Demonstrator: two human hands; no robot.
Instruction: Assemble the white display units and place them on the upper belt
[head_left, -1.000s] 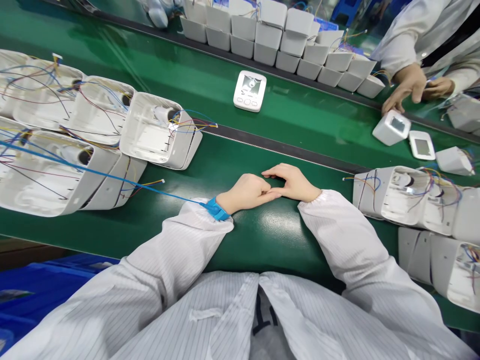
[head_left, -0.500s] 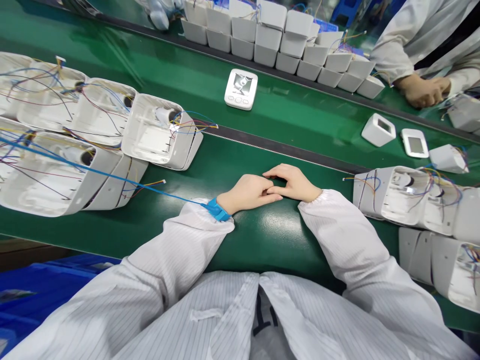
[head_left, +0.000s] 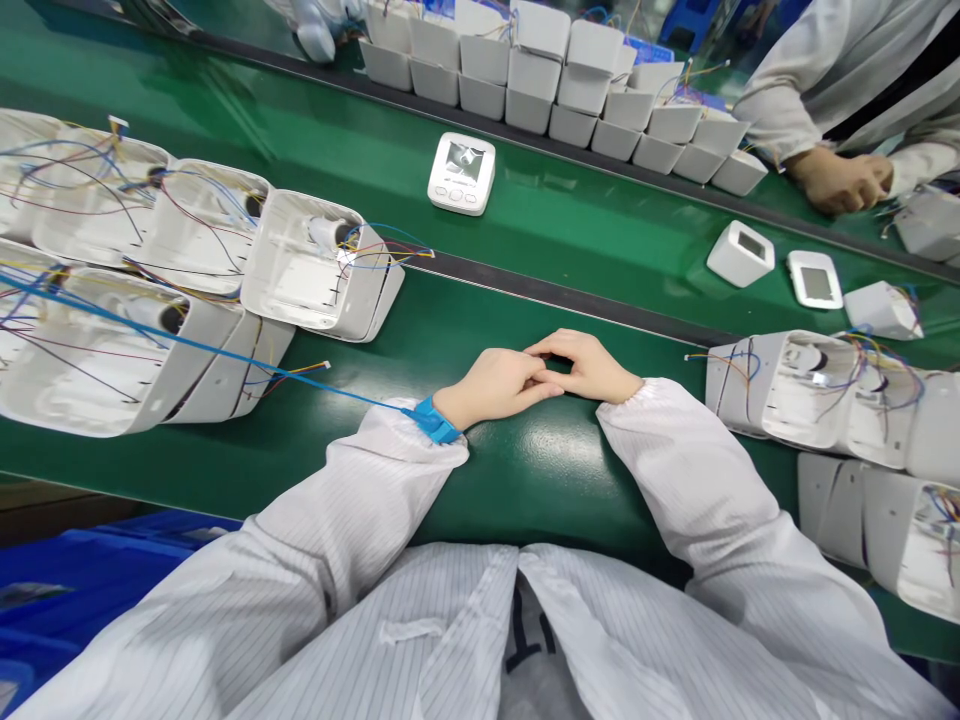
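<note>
My left hand [head_left: 496, 385] rests on the green bench top, its thumb stretched out and its fingers loosely bent. A blue wrist strap [head_left: 435, 418] with a blue cord circles that wrist. My right hand [head_left: 594, 368] lies against it, fingertips touching, with thumb and forefinger apart. Neither hand appears to hold anything; the overlapping fingers are partly hidden. To the left, the nearest white plastic housing [head_left: 259, 262] stands open with coloured wires in it. On the right is another wired white housing [head_left: 780, 395].
Beyond a dark strip, a green conveyor belt [head_left: 570, 225] carries a white device with a screen [head_left: 461, 172], and more white units [head_left: 741, 254] at right. Stacked white casings [head_left: 532, 75] line the far side. A co-worker's hands [head_left: 844, 180] are at upper right. Blue bins [head_left: 82, 570] sit lower left.
The white devices on the belt have shifted to the left. My two hands stay in place, resting together, and the wired housings beside me have not moved.
</note>
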